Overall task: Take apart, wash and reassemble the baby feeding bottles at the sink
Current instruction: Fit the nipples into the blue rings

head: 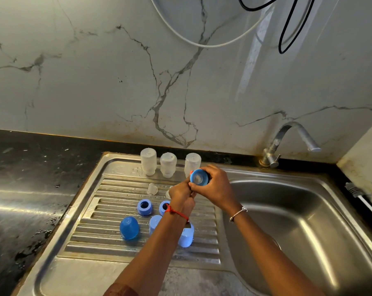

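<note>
My right hand (215, 186) grips a blue screw ring (199, 177) with a clear teat seated in it, its open side toward me. Below and to the left, my left hand (180, 194) has its fingers curled against my right hand's thumb; whether it holds anything is hidden. Three clear bottle bodies (148, 161) stand upside down at the back of the steel draining board (108, 210). A loose clear teat (152, 189) lies on the ridges. Two blue rings (145, 207) sit below it, one partly behind my wrist. Three blue caps (129, 228) stand nearer to me.
The steel sink bowl (298, 221) opens to the right, with a chrome tap (287, 139) at its back corner. Black wet countertop (27, 189) runs to the left. Marble wall behind; a white hose and a black cable hang above.
</note>
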